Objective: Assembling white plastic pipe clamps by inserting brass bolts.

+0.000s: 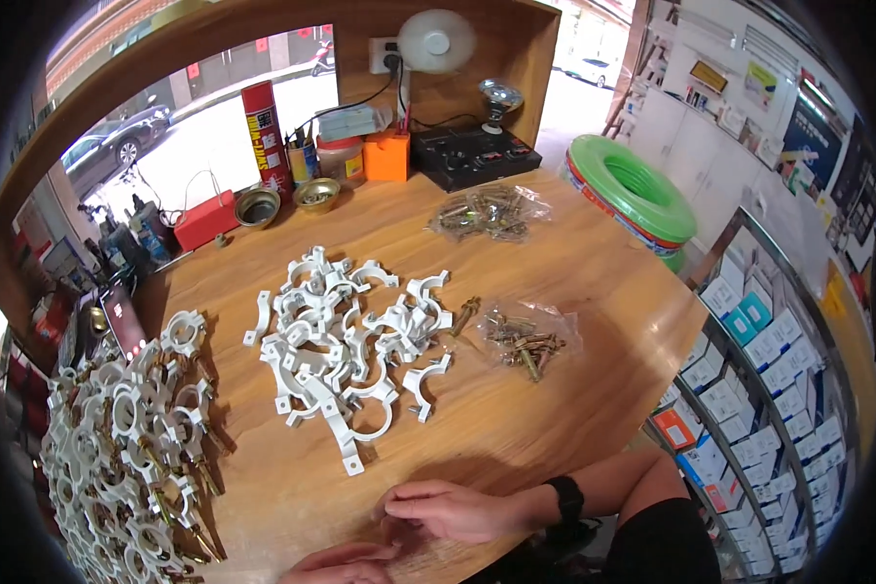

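Both hands empty at the tabletop's [555, 409] near edge: right hand [448, 511] flat, left hand [341, 565] relaxed. Loose white pipe clamps [346, 341] heaped mid-tabletop, apart from both. Open bag of bolts [526, 341] just beside; careless reach risks scattering bolts.

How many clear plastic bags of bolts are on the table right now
2. One clear bag of bolts lies at the back near the black box; the other lies just right of the loose white clamp pile. None seems hidden.
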### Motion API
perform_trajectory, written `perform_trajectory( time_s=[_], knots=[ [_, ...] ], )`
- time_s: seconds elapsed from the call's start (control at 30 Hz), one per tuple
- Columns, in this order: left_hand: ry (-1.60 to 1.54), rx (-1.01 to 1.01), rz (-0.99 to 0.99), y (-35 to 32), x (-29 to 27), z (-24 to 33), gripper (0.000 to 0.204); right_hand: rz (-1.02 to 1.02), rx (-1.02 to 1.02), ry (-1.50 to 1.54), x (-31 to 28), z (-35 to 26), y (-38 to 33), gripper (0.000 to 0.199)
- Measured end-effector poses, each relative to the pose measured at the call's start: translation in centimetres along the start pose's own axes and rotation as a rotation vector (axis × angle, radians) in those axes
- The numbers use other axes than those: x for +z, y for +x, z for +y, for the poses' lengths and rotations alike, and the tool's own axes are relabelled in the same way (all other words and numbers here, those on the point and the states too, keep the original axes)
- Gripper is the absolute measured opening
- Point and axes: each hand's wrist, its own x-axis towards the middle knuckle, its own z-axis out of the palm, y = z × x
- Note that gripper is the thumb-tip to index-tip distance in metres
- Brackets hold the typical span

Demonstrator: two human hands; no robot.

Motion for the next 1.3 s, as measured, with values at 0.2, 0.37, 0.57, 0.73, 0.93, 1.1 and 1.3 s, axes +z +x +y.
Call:
perform_trajectory(
  time_s=[0.2,0.37,0.57,0.73,0.93,1.1,1.3],
  knots=[
    [-0.031,0.005,0.160,-0.1,-2.6,-1.1,0.062,-0.005,0.052,0.051,-0.9,0.6,0.5,0.024],
    [-0.070,0.037,0.050,0.2,-3.1,-1.1,0.062,0.034,0.014,-0.035,0.1,0.0,0.3,0.019],
    [-0.165,0.094,-0.080,0.4,-3.4,-1.1,0.059,0.093,0.075,-0.135,1.7,-1.9,-0.2,0.015],
    [-0.227,0.055,-0.062,0.2,-3.4,-1.0,0.062,0.180,0.198,-0.292,1.5,-2.7,0.2,0.016],
    [-0.234,0.012,-0.043,-0.2,-3.2,-0.6,0.064,0.214,0.239,-0.323,1.6,-2.9,0.2,0.013],
    [0.065,0.111,-0.087,-0.1,-3.2,-0.4,0.062,0.230,0.261,-0.280,1.4,-2.4,0.3,0.013],
    [-0.238,0.026,-0.043,-0.2,-3.1,-1.0,0.060,0.218,0.258,-0.215,0.8,-2.0,0.1,0.014]
  ],
)
